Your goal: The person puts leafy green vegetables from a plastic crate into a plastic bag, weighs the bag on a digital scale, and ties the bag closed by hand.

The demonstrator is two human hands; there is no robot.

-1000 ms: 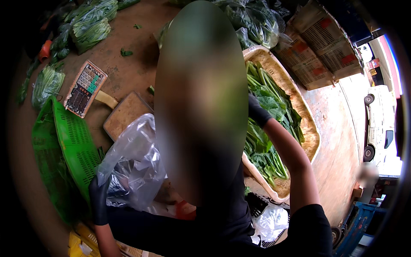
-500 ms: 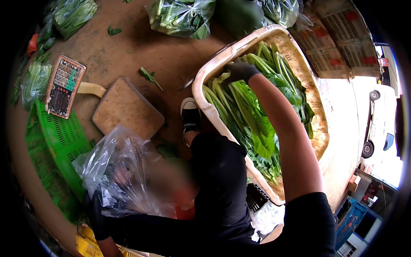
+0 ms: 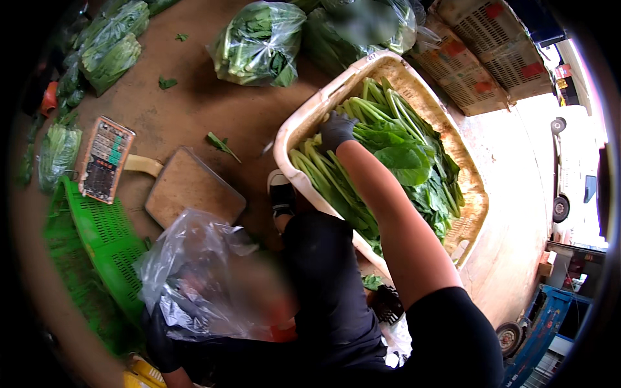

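A long cream plastic crate holds leafy greens with pale green stems and broad leaves. My right hand, in a dark grey glove, is at the stem ends near the crate's left wall, its fingers curled on the stems. My left hand, also dark-gloved, is low on the left against a clear plastic bag and grips its edge; the bag covers most of the fingers. The bag bulges upward, and part of it is blurred.
A platform scale with a keypad display stands left of my shoe. Green and yellow crates lie at left. Bagged greens sit at the far side, and perforated cartons stand at the far right.
My right hand has shifted left along the stems, and the leaves that hung below it now lie lower in the crate. The whole view has shifted slightly. My left hand stays at the bag.
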